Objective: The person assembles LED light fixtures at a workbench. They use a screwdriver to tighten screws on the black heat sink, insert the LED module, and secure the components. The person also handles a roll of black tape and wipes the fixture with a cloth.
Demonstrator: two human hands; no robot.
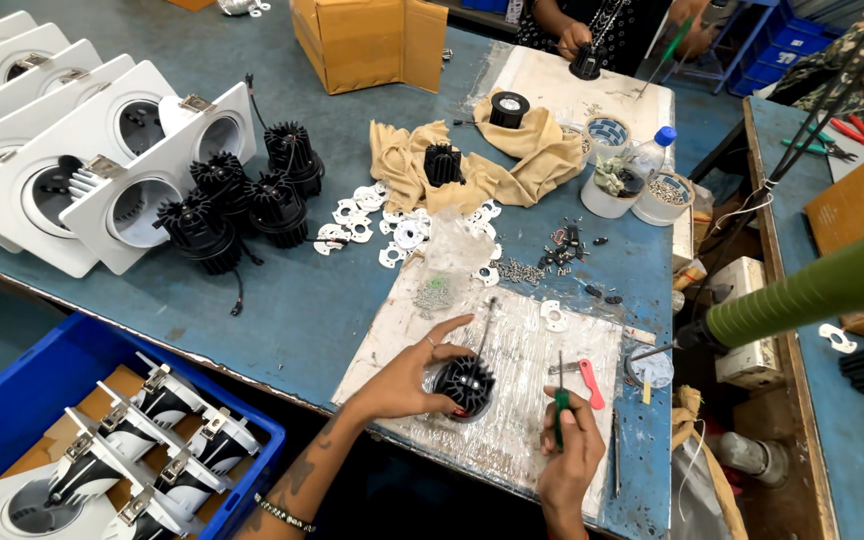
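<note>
Two hands: left fingers (439, 352) grasping black heat sink (465, 385), right fingers (574, 432) clenched around green screwdriver (560, 405).

The right hand (570, 462) hides the screwdriver's (560, 402) handle. The blue bin (12, 400) runs off the bottom edge. The little screws (522, 270) are too small to tell apart.

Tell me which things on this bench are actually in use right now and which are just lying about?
In use:
- left hand steadying the black finned round heat sink
- right hand holding the green-handled screwdriver
- plastic-wrapped white work board

Lying about:
- pile of white flat ring pieces
- beige crumpled cloth
- brown cardboard box
- blue plastic crate
- red-handled tool
</note>
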